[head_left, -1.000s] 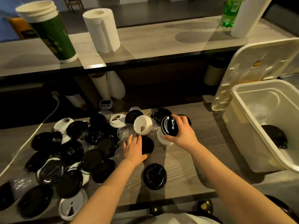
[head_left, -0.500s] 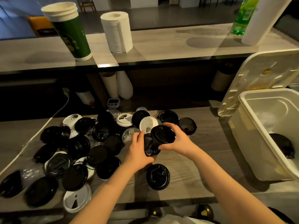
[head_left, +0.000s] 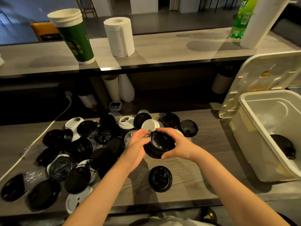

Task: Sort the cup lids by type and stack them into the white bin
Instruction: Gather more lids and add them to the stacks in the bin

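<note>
A small stack of black lids (head_left: pixel 160 144) is held above the wooden table between both hands. My right hand (head_left: pixel 180 144) curls round its right side, thumb underneath. My left hand (head_left: pixel 138 143) grips its left edge with fingers spread. A heap of black, white and clear lids (head_left: pixel 84 147) covers the table to the left and behind. One black lid (head_left: pixel 160 178) lies alone in front of my hands. The white bin (head_left: pixel 254 144) stands at the right with a black lid stack (head_left: pixel 284 148) inside.
The bin's cover (head_left: pixel 260 82) leans against the shelf behind it. On the upper counter stand a green cup stack (head_left: pixel 75 38), a paper roll (head_left: pixel 119 36) and a green bottle (head_left: pixel 242 17). A white cable (head_left: pixel 40 137) runs along the table's left side.
My left hand lifted a black lid from the table and brought it under the lid in my right hand. The two lids are now together, held by both hands.
</note>
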The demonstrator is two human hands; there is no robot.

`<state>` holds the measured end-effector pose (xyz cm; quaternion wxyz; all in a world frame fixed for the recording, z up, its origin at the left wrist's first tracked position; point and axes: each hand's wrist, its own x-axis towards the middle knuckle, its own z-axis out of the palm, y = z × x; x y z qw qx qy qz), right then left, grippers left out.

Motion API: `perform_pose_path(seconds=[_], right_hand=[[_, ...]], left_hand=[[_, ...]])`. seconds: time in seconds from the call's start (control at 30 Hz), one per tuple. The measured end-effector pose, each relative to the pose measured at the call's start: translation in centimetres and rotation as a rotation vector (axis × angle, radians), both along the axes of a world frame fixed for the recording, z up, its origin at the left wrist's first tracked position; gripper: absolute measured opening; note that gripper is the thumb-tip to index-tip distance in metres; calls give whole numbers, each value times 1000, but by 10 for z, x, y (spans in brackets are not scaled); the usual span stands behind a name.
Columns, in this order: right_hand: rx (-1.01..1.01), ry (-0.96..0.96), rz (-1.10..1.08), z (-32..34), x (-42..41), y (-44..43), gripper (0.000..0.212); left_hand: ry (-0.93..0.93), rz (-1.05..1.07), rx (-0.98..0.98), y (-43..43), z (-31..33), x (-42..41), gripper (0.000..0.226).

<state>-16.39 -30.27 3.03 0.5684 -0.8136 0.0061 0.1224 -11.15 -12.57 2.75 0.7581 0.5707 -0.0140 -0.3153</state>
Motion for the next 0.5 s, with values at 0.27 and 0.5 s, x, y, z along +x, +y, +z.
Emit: perform_pose_path(seconds=[0.27, 0.5], right_hand=[[92, 44, -46, -10, -8, 4, 84], [282, 179, -311, -19, 5, 2, 36]], left_hand=[[-34, 166, 176, -8, -16, 0, 59], [-17, 155, 212, -10, -19, 3, 55]])
